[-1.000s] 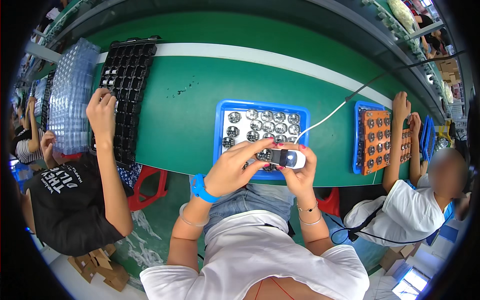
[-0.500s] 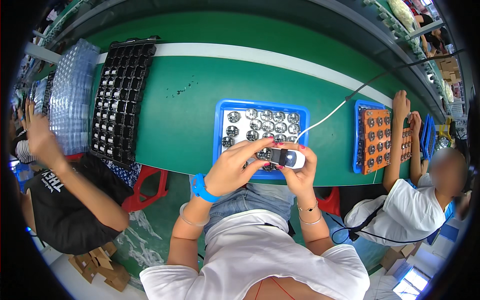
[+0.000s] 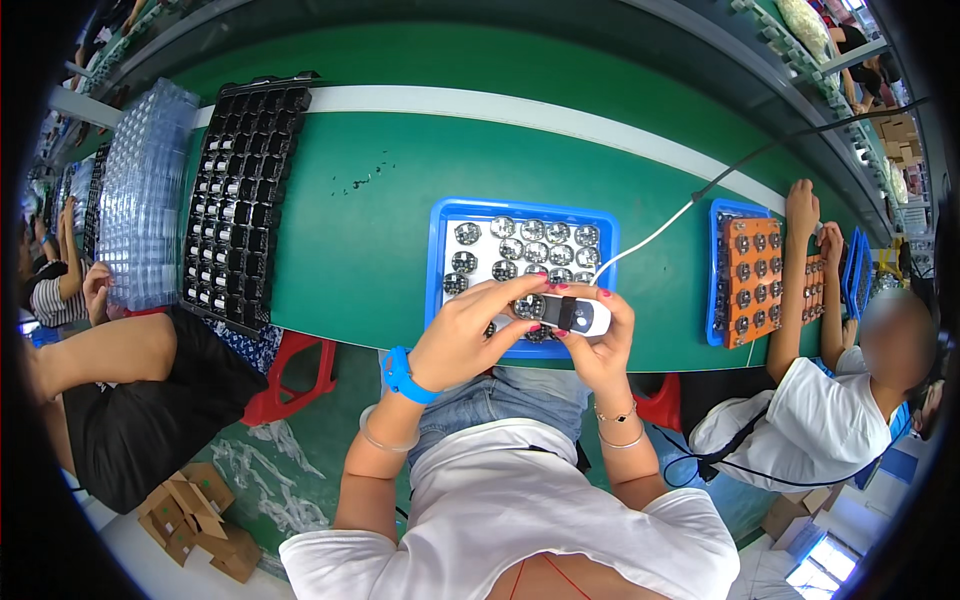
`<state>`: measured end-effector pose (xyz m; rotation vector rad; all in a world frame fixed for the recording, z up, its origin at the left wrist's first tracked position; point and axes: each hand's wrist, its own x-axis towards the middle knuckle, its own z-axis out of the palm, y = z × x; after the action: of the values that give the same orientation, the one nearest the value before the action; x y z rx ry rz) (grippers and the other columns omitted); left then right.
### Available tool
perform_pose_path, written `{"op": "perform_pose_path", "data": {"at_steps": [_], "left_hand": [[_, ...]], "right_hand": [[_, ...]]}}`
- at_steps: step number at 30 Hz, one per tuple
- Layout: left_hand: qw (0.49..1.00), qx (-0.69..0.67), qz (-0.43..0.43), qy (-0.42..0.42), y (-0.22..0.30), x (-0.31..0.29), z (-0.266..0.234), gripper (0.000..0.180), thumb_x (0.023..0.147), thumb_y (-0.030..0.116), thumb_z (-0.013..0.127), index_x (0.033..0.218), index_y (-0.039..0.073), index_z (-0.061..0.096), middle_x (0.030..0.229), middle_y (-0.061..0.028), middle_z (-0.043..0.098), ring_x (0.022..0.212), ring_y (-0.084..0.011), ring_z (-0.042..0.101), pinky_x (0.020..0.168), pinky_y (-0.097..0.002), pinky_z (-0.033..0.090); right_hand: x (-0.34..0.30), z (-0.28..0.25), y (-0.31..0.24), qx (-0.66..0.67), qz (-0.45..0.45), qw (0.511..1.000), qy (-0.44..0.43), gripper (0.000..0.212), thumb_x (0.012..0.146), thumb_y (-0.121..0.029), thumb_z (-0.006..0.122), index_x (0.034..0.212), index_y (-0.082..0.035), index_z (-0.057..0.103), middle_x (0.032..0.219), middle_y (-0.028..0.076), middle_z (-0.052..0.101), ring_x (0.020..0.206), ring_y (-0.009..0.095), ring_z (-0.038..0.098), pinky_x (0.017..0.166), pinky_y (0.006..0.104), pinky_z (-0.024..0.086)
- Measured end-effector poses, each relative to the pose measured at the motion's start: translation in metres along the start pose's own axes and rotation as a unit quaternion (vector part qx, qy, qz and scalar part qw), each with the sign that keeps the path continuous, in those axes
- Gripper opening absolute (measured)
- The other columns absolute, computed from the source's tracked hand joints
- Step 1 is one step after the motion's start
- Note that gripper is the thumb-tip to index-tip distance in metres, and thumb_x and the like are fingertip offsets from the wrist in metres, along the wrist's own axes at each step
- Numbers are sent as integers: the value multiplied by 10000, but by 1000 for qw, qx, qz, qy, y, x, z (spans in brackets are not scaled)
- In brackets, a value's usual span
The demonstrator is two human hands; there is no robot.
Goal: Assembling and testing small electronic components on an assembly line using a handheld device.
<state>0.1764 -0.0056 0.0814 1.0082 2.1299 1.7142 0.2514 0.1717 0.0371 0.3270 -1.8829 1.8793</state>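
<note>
One round part (image 3: 529, 307) — left hand (image 3: 466, 326) is pinching it; right hand (image 3: 606, 350) is gripping a white device (image 3: 597, 321) above blue tray (image 3: 436, 255).

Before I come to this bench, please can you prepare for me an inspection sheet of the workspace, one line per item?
Surface: green tabletop, white strip along its far part.
Work items: white device with a dark end, a round part beside that end; blue tray bearing similar round pieces.
Clutter: small dark bits scattered left of the blue tray.
Hands: left hand holds the round part; right hand grips the device.
Cables: white cable passes over the blue tray's rim to the right hand; its end is hidden.
Surroundings: black tray and clear plastic stack at left; orange board at right; cardboard boxes on the floor.
</note>
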Motion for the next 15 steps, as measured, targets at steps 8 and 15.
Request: {"op": "perform_pose_path", "data": {"at_steps": [8, 15], "left_hand": [[1000, 6, 3, 14, 0, 1, 2, 493, 784, 14, 724, 1250, 15, 564, 1121, -122, 664, 884, -197, 683, 748, -286, 552], [990, -18, -13, 138, -1, -2, 10, 494, 772, -49, 719, 1232, -28, 542, 1139, -141, 660, 957, -189, 672, 796, -287, 564]], "right_hand": [[1, -3, 1, -51, -18, 998, -27, 683, 831, 43, 664, 1385, -152, 315, 1154, 215, 589, 1090, 315, 591, 914, 419, 493], [-2, 5, 0, -78, -14, 987, 140, 725, 877, -25, 649, 1435, -168, 209, 1183, 192, 545, 1086, 292, 567, 941, 420, 473]]}}
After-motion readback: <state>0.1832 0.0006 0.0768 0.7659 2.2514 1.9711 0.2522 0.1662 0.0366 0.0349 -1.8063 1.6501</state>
